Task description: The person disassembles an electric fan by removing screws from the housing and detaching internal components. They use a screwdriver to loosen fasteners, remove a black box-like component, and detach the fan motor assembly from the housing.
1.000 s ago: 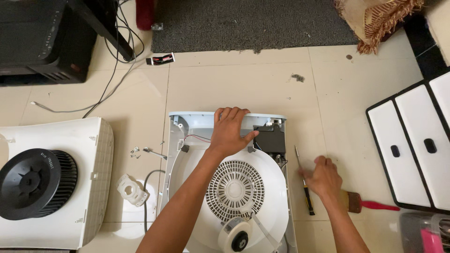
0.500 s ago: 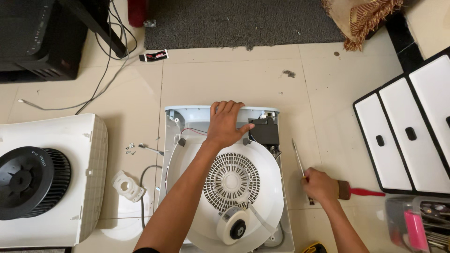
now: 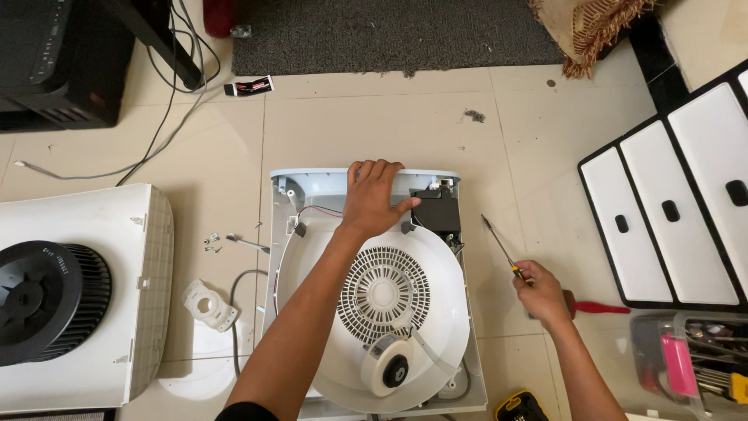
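My left hand (image 3: 372, 196) rests palm down on the far rim of a white appliance housing (image 3: 290, 257) that lies open on the tiled floor. Inside it sit a round white grille (image 3: 382, 293) and a black box (image 3: 438, 211) just right of my thumb. Off to the right of the housing, my right hand (image 3: 540, 295) grips a screwdriver (image 3: 499, 243) by its handle. The shaft sticks up and to the left, clear of the floor. A small white motor part (image 3: 387, 373) lies on the grille's near edge.
A white cover with a black blower wheel (image 3: 47, 300) lies at the left. Loose screws (image 3: 212, 242) and a white bracket (image 3: 206, 305) sit between. A red-handled brush (image 3: 598, 308), a clear tool box (image 3: 689, 359) and a white drawer unit (image 3: 678, 218) are at the right.
My right hand closed on the screwdriver lying beside the housing and lifted it off the floor. My left hand stayed on the housing rim. The view shifted slightly.
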